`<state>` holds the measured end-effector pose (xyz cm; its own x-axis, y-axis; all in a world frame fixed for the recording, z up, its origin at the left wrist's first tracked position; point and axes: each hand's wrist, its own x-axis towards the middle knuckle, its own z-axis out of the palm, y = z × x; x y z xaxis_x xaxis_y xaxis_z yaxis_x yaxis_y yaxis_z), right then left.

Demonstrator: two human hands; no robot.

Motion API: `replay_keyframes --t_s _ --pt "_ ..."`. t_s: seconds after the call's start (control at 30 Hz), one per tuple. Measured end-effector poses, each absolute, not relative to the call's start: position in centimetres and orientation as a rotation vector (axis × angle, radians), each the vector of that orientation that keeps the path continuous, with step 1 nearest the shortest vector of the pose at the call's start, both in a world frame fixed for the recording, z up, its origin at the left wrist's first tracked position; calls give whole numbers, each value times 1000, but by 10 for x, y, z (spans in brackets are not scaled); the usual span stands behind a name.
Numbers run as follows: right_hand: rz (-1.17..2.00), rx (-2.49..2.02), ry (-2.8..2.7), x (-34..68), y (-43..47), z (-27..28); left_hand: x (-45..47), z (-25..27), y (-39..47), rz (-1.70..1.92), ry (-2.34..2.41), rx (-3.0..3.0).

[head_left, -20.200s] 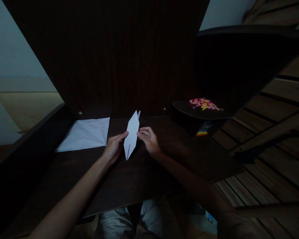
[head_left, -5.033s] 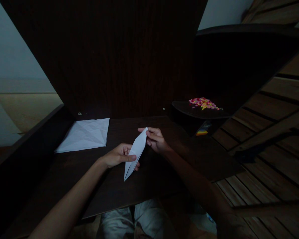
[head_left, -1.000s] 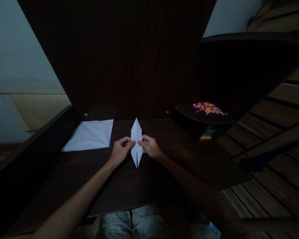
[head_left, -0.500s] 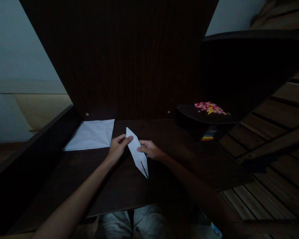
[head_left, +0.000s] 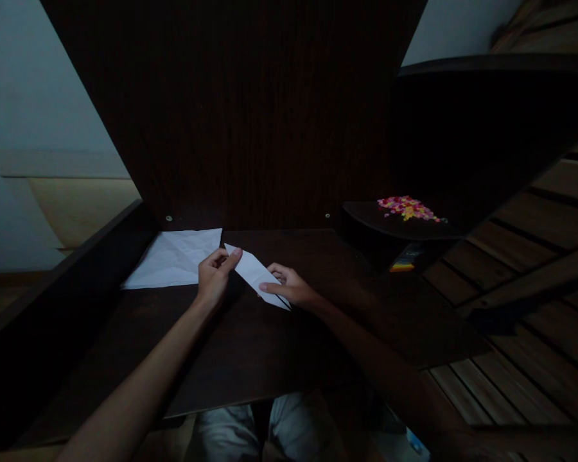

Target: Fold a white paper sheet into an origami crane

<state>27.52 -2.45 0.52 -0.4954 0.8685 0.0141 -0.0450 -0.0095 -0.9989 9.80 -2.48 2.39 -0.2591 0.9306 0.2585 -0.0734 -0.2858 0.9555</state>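
Observation:
A long white folded paper with pointed ends is held above the dark desk, slanting from upper left to lower right. My left hand pinches its upper-left end, thumb on top and fingers behind. Near the lower-right end, my right hand grips it with the thumb laid across its face. A narrow dark slit shows at that lower tip. Flat on the desk, to the left of my left hand, lie creased white paper sheets.
The dark wooden desk has a raised side panel at left and a tall back panel. Right of it, a rounded shelf bears a pile of small colourful pieces. Beneath sits a rainbow-striped item. Wooden slats fill the far right.
The folded paper has turned from steep to a flatter slant. My left hand moved left with its upper end, and my right thumb now lies closer to the lower tip.

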Motion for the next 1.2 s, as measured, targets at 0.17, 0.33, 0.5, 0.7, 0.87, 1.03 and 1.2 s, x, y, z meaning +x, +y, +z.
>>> replay_keyframes --t_s 0.17,0.33,0.5,0.7,0.87,1.03,1.2 --pt "1689 -794 -1503 275 -22 0 94 24 -21 1711 1169 1136" --pt "1494 -837 -1476 281 -16 -1 89 24 -18 1710 1187 1139" --pt "1409 -857 -1548 288 -10 -1 84 25 -15 1745 1205 1178" --pt "1330 -880 -1597 293 -7 1 78 26 -13 1775 1261 1179" --pt "1293 -923 -1612 298 -3 4 75 25 -14 1748 1296 1290" --pt "1291 -952 -1583 300 -2 4 78 24 -14 1731 1220 1264" --pt "1319 -940 -1530 297 -2 2 83 26 -18 1611 1200 1312"
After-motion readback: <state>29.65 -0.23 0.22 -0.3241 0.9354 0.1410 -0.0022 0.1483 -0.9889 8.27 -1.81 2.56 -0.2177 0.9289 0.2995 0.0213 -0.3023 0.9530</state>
